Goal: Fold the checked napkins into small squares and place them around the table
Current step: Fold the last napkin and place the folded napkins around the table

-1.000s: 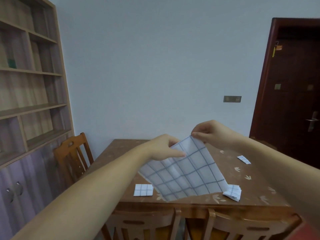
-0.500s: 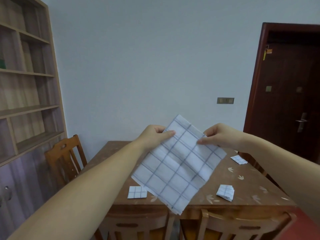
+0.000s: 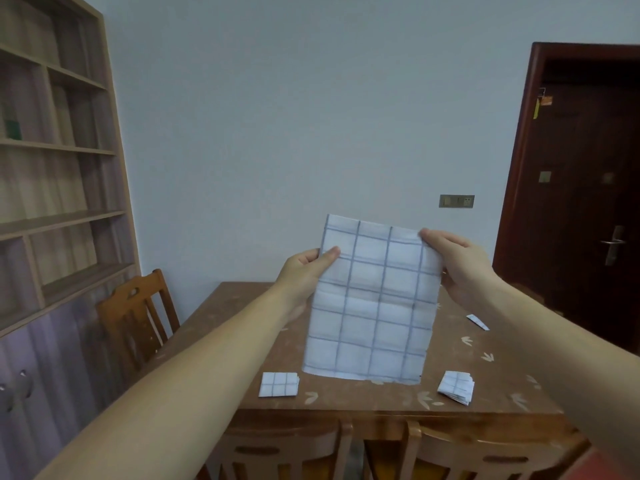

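I see the left hand (image 3: 304, 271) pinching the open checked napkin (image 3: 374, 299) at its left edge, thumb on the near face; the right hand (image 3: 457, 268) grips its upper right edge. It hangs upright over the table (image 3: 363, 398). On the tabletop: near-left folded napkin (image 3: 279, 384), near-right folded napkin (image 3: 455, 387), far-right folded napkin (image 3: 478, 322), each apart from the others.

A brown wooden table (image 3: 363, 398) with pale leaf marks (image 3: 487, 357) fills the lower centre. Near its front edge lie two folded checked squares, well apart: the left napkin (image 3: 278, 384) flat, the right napkin (image 3: 455, 386) fanning open. A third napkin (image 3: 478, 322) lies mid-right.
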A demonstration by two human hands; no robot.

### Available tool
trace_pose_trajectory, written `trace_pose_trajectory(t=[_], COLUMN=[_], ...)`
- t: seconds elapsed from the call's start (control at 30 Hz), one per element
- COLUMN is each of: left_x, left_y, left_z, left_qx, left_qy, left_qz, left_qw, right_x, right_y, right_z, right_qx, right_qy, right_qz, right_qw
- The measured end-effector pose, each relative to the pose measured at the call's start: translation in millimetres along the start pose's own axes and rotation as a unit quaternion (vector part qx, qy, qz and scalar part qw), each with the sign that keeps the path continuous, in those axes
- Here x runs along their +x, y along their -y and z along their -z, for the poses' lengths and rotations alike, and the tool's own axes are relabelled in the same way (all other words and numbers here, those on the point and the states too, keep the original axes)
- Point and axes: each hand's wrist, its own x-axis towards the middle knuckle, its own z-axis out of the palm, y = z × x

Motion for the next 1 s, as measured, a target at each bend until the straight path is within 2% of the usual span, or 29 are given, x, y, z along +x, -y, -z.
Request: trace_pose_trajectory(t=[0.1, 0.17, 0.23, 0.3, 0.33, 0.4, 0.5, 0.6, 0.67, 0.8, 0.87, 1.0], left_x=[-5, -6, -3, 2, 4, 6, 5, 3, 1, 0, 1, 6], left_y=[3, 6, 5, 5, 4, 4, 3, 6, 7, 8, 9, 8], left_z=[-5, -9, -10, -9, -9, -7, -1, 7, 12, 18, 20, 18], left_qx=[0.01, 0.024, 0.013, -0.003, -0.01, -0.023, -0.007, 0.065, 0.103, 0.103, 0.101, 0.054], left_qy=[0.035, 0.045, 0.031, -0.003, -0.02, -0.037, -0.018, 0.066, 0.092, 0.122, 0.121, 0.069], left_qz=[0.026, 0.03, 0.019, 0.0, -0.004, 0.0, 0.017, 0.064, 0.085, 0.089, 0.081, 0.069], left_qw=[0.999, 0.998, 0.999, 1.0, 1.0, 0.999, 1.0, 0.994, 0.987, 0.983, 0.984, 0.994], right_x=[6, 10, 8, -1, -8, -18, -19, -13, -10, -9, -9, -3], right_y=[8, 14, 13, 4, -2, -11, -20, -18, -16, -13, -11, -12], right_z=[-5, -2, 6, 10, 11, 9, 11, 15, 17, 21, 23, 28], right_qx=[-0.005, 0.019, 0.032, -0.003, -0.018, -0.05, -0.109, -0.147, -0.177, -0.198, -0.18, -0.132], right_qy=[-0.039, -0.032, 0.03, 0.138, 0.177, 0.206, 0.205, 0.17, 0.167, 0.169, 0.173, 0.181], right_qz=[0.032, 0.024, -0.052, -0.127, -0.143, -0.144, -0.11, -0.084, -0.074, -0.048, -0.05, -0.065], right_qw=[0.999, 0.999, 0.998, 0.982, 0.974, 0.967, 0.966, 0.971, 0.967, 0.964, 0.967, 0.972])
